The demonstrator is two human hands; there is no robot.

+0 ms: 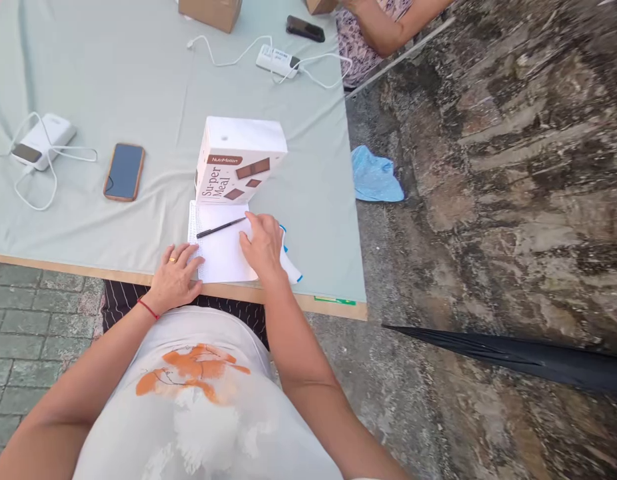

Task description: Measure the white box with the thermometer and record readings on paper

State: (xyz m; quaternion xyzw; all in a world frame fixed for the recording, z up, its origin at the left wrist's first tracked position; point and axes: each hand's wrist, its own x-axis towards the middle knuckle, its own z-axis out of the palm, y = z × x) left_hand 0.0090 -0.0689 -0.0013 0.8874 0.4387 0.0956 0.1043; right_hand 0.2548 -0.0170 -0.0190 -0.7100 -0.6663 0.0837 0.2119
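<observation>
A small white notebook (223, 257) lies open near the table's front edge, with a slim black pen (221, 227) slanting across its page. My left hand (174, 279) rests spread on the cloth, its fingertips on the notebook's left edge. My right hand (263, 247) lies over the page's right side, thumb and index finger apart. Its index fingertip is at the pen's right end; I cannot tell whether they touch. Just behind the notebook stands a white "Super Meal" box (243, 163). Partly hidden by my right hand is a white item with blue edges (291, 267).
A phone (124, 172) and a white power bank (48, 140) with a cable lie left. Farther back are another power bank (277, 61), a black device (305, 29) and a cardboard box (211, 13). Another person's arm (388, 30) is at the far right corner; a stone wall (513, 167) stands right.
</observation>
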